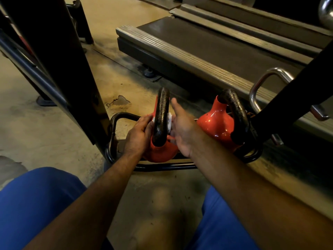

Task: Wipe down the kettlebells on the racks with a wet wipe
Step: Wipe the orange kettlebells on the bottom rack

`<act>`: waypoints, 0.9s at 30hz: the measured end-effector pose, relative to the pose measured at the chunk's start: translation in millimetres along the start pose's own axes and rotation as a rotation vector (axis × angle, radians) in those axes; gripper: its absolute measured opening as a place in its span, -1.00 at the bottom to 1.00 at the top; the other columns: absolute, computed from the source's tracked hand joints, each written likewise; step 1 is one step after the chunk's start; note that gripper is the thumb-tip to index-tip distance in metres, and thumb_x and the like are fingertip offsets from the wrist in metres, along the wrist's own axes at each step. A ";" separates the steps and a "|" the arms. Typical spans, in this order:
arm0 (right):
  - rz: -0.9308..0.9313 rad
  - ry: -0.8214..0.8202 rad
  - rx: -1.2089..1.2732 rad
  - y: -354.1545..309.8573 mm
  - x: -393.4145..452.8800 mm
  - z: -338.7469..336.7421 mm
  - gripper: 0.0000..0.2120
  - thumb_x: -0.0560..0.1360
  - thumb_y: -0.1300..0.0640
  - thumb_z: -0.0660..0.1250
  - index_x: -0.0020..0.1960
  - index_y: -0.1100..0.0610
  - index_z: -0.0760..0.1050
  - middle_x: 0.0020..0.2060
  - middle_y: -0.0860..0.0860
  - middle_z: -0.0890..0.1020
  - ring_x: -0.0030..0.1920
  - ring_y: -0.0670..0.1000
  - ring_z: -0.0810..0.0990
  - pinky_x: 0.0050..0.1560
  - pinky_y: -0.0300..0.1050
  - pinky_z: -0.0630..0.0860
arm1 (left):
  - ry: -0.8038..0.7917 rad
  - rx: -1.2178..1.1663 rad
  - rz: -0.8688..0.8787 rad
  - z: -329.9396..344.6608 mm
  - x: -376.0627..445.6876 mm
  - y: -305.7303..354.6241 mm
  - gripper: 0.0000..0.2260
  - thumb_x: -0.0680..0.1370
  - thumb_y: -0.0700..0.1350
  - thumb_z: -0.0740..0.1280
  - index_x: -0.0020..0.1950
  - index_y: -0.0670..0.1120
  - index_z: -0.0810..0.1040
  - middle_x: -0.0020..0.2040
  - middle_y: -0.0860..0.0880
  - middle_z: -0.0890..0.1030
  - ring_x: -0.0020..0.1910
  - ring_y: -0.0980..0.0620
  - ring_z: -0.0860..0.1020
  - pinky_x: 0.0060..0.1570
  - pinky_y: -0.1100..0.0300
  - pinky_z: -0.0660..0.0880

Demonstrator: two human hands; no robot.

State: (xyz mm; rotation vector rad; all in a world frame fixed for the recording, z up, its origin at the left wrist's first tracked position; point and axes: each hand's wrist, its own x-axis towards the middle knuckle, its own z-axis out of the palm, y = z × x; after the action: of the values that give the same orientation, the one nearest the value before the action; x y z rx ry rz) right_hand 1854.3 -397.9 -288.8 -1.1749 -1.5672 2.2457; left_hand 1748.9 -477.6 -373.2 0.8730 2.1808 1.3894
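Two red kettlebells with black handles sit on the low black rack (163, 166). My left hand (138, 135) grips the left side of the near kettlebell (160, 152), just below its handle. My right hand (182, 127) presses a white wet wipe (169, 121) against the right side of that handle, palm on the wipe and fingers stretched out. The second red kettlebell (216, 123) stands to the right, untouched.
A black upright post (59, 65) of the rack rises at left, another slants at right (297, 100). A chrome handle (264, 83) sits behind the right kettlebell. A treadmill deck (207, 44) lies beyond on the concrete floor. My blue-clad knees fill the bottom.
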 end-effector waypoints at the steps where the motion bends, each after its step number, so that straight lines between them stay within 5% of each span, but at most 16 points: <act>1: -0.022 -0.002 -0.049 4.7 -7.8 -0.3 -0.34 0.62 -0.37 -0.04 0.39 0.04 0.52 0.19 -0.02 0.66 0.06 -0.17 0.59 -0.02 -0.25 0.37 | 0.003 -0.006 -0.001 0.4 -0.1 0.2 -0.64 0.70 -0.02 0.15 0.51 0.04 0.37 0.51 0.06 0.38 0.32 0.26 0.28 0.27 0.28 0.22; 4: -0.109 0.003 -0.092 19.7 -28.4 -0.9 -0.34 0.60 -0.38 -0.07 0.40 -0.01 0.51 0.20 -0.09 0.64 0.09 -0.29 0.53 -0.04 -0.34 0.29 | 0.012 -0.024 -0.004 1.2 -0.8 -1.2 -0.63 0.70 -0.01 0.16 0.51 0.03 0.38 0.51 0.06 0.38 0.40 0.20 0.30 0.30 0.28 0.21; 7: -0.166 -0.053 0.066 14.8 -24.7 -1.7 -0.18 0.49 -0.51 -0.01 0.43 0.05 0.48 0.28 0.06 0.62 0.31 -0.01 0.55 0.33 -0.05 0.40 | 0.013 -0.051 -0.012 2.3 0.2 -2.1 -0.64 0.70 -0.01 0.16 0.51 0.04 0.38 0.50 0.07 0.39 0.35 0.24 0.29 0.31 0.27 0.22; 10: -0.178 -0.065 0.235 -3.5 -10.3 -2.1 -0.14 0.54 -0.46 -0.01 0.49 0.21 0.38 0.29 0.20 0.59 0.33 0.13 0.55 0.47 0.13 0.35 | 0.012 -0.028 0.000 3.8 1.3 -3.4 -0.64 0.70 -0.01 0.16 0.51 0.04 0.38 0.49 0.10 0.39 0.33 0.28 0.27 0.28 0.32 0.20; 13: -0.198 -0.104 0.169 6.9 -13.2 -5.7 -0.08 0.48 -0.52 -0.01 0.48 0.18 0.40 0.25 0.13 0.63 0.31 0.05 0.57 0.47 0.08 0.33 | 0.005 -0.040 0.020 4.7 2.2 -7.1 -0.64 0.70 0.00 0.16 0.50 0.05 0.39 0.47 0.13 0.41 0.37 0.26 0.31 0.30 0.31 0.25; 17: -0.162 -0.240 0.263 11.4 -19.2 -17.1 -0.04 0.46 -0.54 -0.01 0.47 0.21 0.40 0.31 0.17 0.59 0.36 0.09 0.55 0.50 0.09 0.32 | -0.010 -0.053 0.018 6.1 5.5 -16.0 -0.63 0.67 0.12 0.14 0.46 0.12 0.44 0.41 0.15 0.49 0.39 0.11 0.45 0.42 -0.01 0.38; 23: -0.188 -0.102 0.218 -6.1 5.4 -5.4 0.11 0.29 -0.64 0.08 0.55 0.15 0.30 0.42 0.18 0.49 0.44 0.13 0.44 0.52 0.18 0.24 | -0.018 -0.047 0.016 7.4 9.3 -24.7 -0.62 0.63 0.23 0.14 0.45 0.24 0.39 0.40 0.15 0.49 0.41 0.08 0.45 0.38 -0.14 0.41; 27: -0.211 -0.171 0.268 7.5 2.6 -15.0 -0.02 0.43 -0.55 0.01 0.47 0.21 0.39 0.23 0.14 0.63 0.20 0.04 0.62 0.35 0.01 0.43 | -0.018 -0.052 0.005 8.1 10.7 -27.9 -0.57 0.61 0.28 0.12 0.46 0.25 0.38 0.43 0.13 0.47 0.43 0.07 0.42 0.40 -0.14 0.40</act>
State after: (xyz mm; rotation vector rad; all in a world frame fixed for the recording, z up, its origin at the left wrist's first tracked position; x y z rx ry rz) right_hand 1864.9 -388.9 -298.7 -0.7298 -1.3171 2.3706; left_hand 1738.4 -473.4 -402.0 0.8696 2.1210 1.4287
